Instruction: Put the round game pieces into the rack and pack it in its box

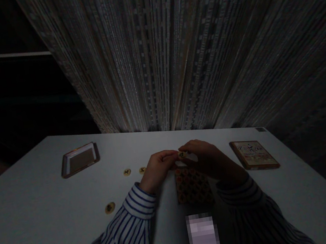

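Striped shirt sleeves (116,234) come in closest to the camera, with a pixelated patch (204,238) between them at the bottom edge, so no clue what's under that. They reach over a white desk (49,211) in a pretty dim room: string-like curtain (153,48) hanging right behind the far edge, and the left side of the room mostly lost in the dark. Both hands are up near the middle of the desk, angled inward so the fingertips meet. The left hand (159,166) has its grip closed on the left side of a small round piece (182,154) with dark markings, and the right hand (207,154) pinches the same piece from the other side, fingers bent, with a little gap showing between them. Just below, on the near side of the hands, sits a block of round pieces (193,187) packed in rows, some with reddish marks, its right side pretty shadowy. Three loose discs (110,208) lie left of the left hand, one of them right by the wrist. Further left there's a shallow tray (80,160), and well off to the right a flat box with a picture (255,154). The right hand and forearm cover some of the desk beside the block.
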The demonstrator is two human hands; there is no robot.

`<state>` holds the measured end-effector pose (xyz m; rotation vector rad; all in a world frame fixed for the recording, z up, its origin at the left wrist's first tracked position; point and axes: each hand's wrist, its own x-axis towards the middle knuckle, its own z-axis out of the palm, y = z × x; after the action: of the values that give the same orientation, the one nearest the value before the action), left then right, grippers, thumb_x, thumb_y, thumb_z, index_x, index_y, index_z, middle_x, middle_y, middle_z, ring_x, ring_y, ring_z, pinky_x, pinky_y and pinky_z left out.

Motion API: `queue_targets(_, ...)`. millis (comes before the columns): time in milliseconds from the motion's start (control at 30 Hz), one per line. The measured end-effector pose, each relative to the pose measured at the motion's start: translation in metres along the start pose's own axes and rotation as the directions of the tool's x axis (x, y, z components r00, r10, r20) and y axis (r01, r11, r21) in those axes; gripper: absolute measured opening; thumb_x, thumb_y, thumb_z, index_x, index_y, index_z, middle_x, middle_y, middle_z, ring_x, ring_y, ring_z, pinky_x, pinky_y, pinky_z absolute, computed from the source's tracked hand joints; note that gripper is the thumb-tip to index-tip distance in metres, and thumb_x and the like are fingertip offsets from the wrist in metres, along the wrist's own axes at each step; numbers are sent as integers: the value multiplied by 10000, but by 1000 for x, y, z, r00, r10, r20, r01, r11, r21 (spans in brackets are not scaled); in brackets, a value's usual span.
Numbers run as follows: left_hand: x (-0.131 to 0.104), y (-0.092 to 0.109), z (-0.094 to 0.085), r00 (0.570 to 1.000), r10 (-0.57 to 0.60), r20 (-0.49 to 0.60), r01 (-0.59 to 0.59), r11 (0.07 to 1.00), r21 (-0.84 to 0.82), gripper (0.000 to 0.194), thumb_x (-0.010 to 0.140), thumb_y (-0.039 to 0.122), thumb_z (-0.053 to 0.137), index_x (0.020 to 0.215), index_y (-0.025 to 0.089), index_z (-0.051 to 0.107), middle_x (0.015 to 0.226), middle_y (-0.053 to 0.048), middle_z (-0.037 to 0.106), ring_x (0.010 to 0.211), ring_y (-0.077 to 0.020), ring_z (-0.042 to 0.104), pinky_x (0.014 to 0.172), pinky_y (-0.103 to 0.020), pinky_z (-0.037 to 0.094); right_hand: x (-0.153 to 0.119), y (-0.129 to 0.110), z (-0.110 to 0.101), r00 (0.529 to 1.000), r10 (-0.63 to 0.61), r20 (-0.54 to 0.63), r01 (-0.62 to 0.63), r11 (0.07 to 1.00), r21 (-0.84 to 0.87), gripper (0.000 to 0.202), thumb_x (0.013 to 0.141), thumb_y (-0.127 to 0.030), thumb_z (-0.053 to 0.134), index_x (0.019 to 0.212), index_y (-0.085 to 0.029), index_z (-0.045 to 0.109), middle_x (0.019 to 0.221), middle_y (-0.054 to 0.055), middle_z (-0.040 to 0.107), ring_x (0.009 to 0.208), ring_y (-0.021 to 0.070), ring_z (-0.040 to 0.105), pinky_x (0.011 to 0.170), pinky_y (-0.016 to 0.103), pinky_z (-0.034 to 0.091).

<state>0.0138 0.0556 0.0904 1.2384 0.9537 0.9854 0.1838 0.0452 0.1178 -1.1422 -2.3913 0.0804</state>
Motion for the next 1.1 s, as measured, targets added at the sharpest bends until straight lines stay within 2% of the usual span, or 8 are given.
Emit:
queue_targets(167, -3, 0, 3, 998, 53, -20, -51, 994, 95, 275, 668, 320, 624, 844, 115, 678, 709, -37, 655, 582, -104, 523, 556, -218, 416, -1, -2, -4, 997, 46, 64, -42, 998, -54, 212, 815, -280, 524, 985, -181, 602, 918, 58, 643, 829, 166, 564, 734, 285, 416)
queue_targets(333, -8, -12, 1, 980, 143, -137, -105, 962, 251, 278, 722, 310, 566, 901, 117, 658, 763, -54, 667, 641, -135, 568, 617, -249, 452, -2, -3, -7, 990, 85, 117, -73, 992, -101, 245, 792, -262, 542, 1016, -180, 597, 963, 66, 645, 864, 179, 571, 756, 296, 418)
queue_targets(433, -14, -25, -2, 947, 243, -209, -126, 882, 453, 253, 749, 302, 541, 900, 137, 659, 746, -48, 671, 654, -149, 583, 632, -260, 456, -4, -3, -6, 986, 87, 141, -73, 992, -107, 242, 804, -261, 518, 1015, -172, 598, 975, 70, 649, 888, 185, 575, 764, 304, 422)
queue_targets(533, -20, -38, -4, 936, 296, -191, -137, 806, 576, 249, 777, 285, 506, 922, 145, 652, 800, -56, 680, 686, -153, 598, 664, -264, 460, -6, -3, -5, 982, 89, 164, -73, 992, -99, 222, 792, -254, 538, 988, -176, 609, 963, 66, 660, 870, 183, 590, 745, 296, 424)
queue_targets(700, -25, -54, -4, 949, 263, -171, -85, 741, 666, 269, 792, 264, 468, 954, 133, 638, 845, -75, 683, 693, -163, 604, 676, -283, 470, -8, -2, -3, 967, 82, 240, -60, 994, -96, 188, 784, -244, 550, 944, -178, 621, 877, 57, 676, 788, 166, 604, 676, 266, 419)
queue_targets(900, -26, -65, 1, 953, 248, -174, -69, 736, 674, 253, 785, 253, 487, 952, 132, 634, 850, -90, 674, 697, -168, 600, 672, -302, 478, -10, 0, 1, 944, 73, 323, -42, 994, -103, 214, 773, -202, 550, 976, -177, 613, 902, 68, 676, 802, 166, 608, 681, 262, 427)
queue_targets(1100, -27, -72, 3, 962, 234, -139, -71, 710, 701, 262, 779, 270, 511, 960, 126, 635, 861, -101, 661, 720, -178, 601, 677, -309, 478, -5, -5, 2, 876, 142, 461, -61, 981, -186, 182, 769, -181, 534, 915, -185, 641, 846, 61, 681, 766, 170, 611, 636, 249, 412)
